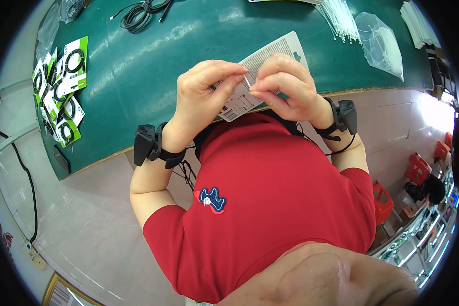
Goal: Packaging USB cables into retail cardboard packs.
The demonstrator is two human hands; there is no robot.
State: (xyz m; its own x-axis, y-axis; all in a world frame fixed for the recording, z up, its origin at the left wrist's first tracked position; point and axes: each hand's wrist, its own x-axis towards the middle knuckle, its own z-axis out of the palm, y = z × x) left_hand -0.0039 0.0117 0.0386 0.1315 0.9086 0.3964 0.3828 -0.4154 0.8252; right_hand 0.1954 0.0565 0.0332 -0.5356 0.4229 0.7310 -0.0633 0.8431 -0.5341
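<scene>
A thin white cable tie [248, 80] runs between my two hands, close above the table's near edge. My left hand [205, 92] is closed in a pinch on one part of it. Facing it, my right hand [289, 84] pinches the tie too, fingers curled in. Under both hands lies a printed white packaging card [236, 105], back side up, with a green hang-hole corner at its upper right. My fingers cover its middle, so I cannot tell whether the tie passes through the card.
Carded black cables [66, 97] lie heaped on the green table [132, 76] at the left. Farther back are a coiled black cable [140, 18], loose white cable ties [340, 20] and a clear bag of ties [380, 46]. Red chairs [418, 168] stand behind on the right.
</scene>
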